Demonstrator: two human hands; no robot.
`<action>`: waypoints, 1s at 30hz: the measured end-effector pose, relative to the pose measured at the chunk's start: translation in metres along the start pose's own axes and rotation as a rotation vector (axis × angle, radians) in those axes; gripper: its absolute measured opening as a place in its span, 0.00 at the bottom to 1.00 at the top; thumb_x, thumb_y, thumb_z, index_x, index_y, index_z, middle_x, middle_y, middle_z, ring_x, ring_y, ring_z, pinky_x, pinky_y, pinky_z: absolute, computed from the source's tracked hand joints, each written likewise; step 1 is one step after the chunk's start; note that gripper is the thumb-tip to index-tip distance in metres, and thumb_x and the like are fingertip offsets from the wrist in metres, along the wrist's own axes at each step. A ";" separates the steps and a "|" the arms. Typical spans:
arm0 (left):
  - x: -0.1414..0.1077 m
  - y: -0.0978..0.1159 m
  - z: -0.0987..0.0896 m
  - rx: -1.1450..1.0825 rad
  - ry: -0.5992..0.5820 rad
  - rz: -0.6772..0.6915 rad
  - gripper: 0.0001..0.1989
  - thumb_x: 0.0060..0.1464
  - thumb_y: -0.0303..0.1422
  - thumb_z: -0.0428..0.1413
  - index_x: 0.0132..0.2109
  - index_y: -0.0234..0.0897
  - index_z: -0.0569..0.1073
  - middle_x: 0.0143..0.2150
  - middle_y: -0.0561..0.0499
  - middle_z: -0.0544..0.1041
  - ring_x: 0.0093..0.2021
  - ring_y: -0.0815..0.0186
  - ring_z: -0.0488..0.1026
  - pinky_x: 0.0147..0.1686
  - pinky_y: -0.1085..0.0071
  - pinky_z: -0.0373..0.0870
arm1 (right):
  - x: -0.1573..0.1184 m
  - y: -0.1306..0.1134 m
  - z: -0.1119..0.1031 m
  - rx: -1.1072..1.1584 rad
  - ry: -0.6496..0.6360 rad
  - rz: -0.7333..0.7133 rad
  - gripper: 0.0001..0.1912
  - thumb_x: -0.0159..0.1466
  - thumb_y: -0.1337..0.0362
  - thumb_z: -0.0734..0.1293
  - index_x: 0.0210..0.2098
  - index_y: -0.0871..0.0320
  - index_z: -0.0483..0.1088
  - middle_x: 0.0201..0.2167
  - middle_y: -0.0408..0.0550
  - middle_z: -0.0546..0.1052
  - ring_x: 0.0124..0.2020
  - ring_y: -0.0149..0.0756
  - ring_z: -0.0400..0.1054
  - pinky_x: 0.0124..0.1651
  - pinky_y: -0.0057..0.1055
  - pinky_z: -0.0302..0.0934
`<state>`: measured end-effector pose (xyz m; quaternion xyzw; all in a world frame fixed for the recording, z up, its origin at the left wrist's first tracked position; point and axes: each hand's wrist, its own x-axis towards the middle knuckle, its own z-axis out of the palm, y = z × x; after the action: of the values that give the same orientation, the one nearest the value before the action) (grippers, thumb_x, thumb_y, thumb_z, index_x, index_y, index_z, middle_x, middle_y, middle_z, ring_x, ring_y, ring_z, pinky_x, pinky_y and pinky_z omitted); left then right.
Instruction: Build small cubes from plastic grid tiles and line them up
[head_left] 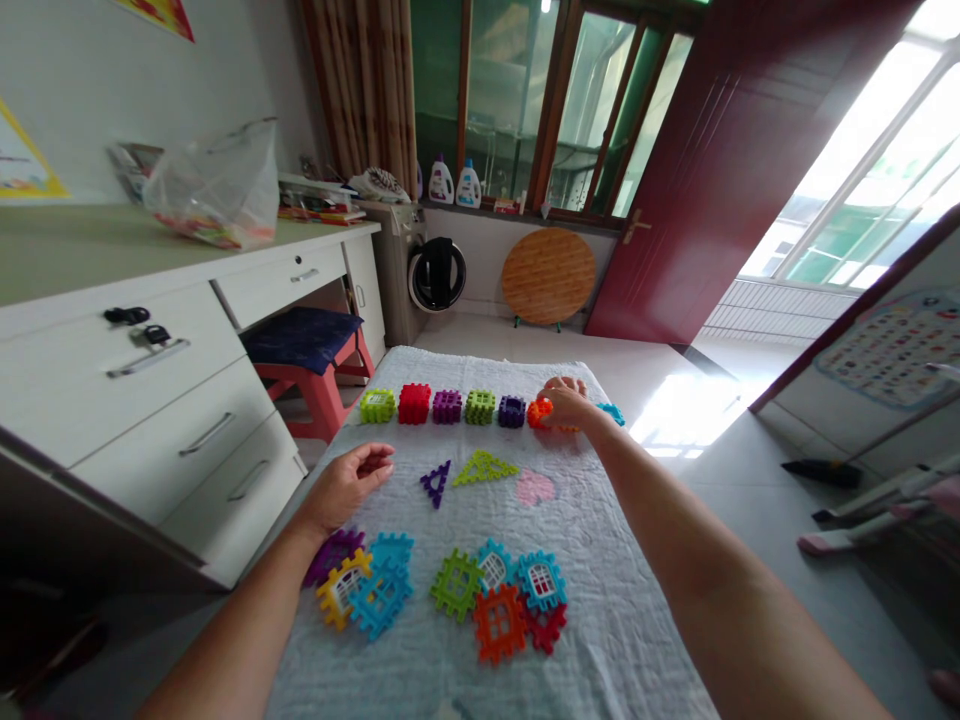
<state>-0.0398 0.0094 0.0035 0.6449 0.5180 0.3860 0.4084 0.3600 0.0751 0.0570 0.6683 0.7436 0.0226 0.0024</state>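
Observation:
My right hand is at the right part of a row of stacked plastic pieces, its fingers on or just behind the orange stack; its fingertips are partly hidden. My left hand hovers over the cloth's left side, fingers apart and slightly curled, holding nothing. Left of the orange stack stand a dark purple stack, a green one, a purple one, a red one and a lime one. A purple triangle and a lime triangle lie mid-cloth.
Loose window-like pieces lie in two groups near the front: blue ones with yellow and purple at left, orange, green, blue and red at right. A blue piece lies beyond my right wrist. A red stool stands left of the cloth-covered table.

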 end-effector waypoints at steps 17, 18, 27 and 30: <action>-0.004 0.006 -0.001 0.034 -0.052 0.007 0.23 0.43 0.45 0.61 0.44 0.34 0.74 0.38 0.47 0.77 0.40 0.61 0.75 0.46 0.63 0.71 | -0.104 -0.030 -0.020 0.276 0.048 -0.235 0.22 0.55 0.57 0.69 0.48 0.56 0.71 0.49 0.53 0.69 0.51 0.45 0.60 0.53 0.43 0.55; -0.005 0.007 0.000 0.039 -0.054 0.005 0.23 0.44 0.44 0.61 0.44 0.34 0.74 0.38 0.47 0.77 0.40 0.61 0.74 0.46 0.63 0.71 | -0.118 -0.035 -0.020 0.333 -0.010 -0.302 0.20 0.56 0.57 0.69 0.46 0.56 0.71 0.46 0.52 0.70 0.48 0.42 0.62 0.53 0.40 0.56; -0.008 0.008 0.002 0.035 -0.016 0.020 0.24 0.43 0.44 0.61 0.44 0.34 0.74 0.38 0.47 0.77 0.40 0.62 0.74 0.47 0.63 0.70 | -0.183 -0.079 -0.016 0.417 -0.327 -0.461 0.39 0.42 0.53 0.76 0.51 0.57 0.64 0.44 0.52 0.67 0.46 0.45 0.62 0.48 0.41 0.61; -0.009 0.010 0.003 0.022 -0.008 0.019 0.23 0.42 0.44 0.61 0.43 0.33 0.74 0.38 0.47 0.77 0.39 0.62 0.74 0.46 0.63 0.70 | -0.183 -0.081 -0.011 0.422 -0.312 -0.424 0.33 0.46 0.54 0.75 0.49 0.58 0.66 0.43 0.52 0.67 0.45 0.45 0.63 0.48 0.41 0.60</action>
<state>-0.0351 -0.0011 0.0108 0.6557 0.5145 0.3816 0.3996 0.2985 -0.1158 0.0604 0.4800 0.8449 -0.2353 -0.0178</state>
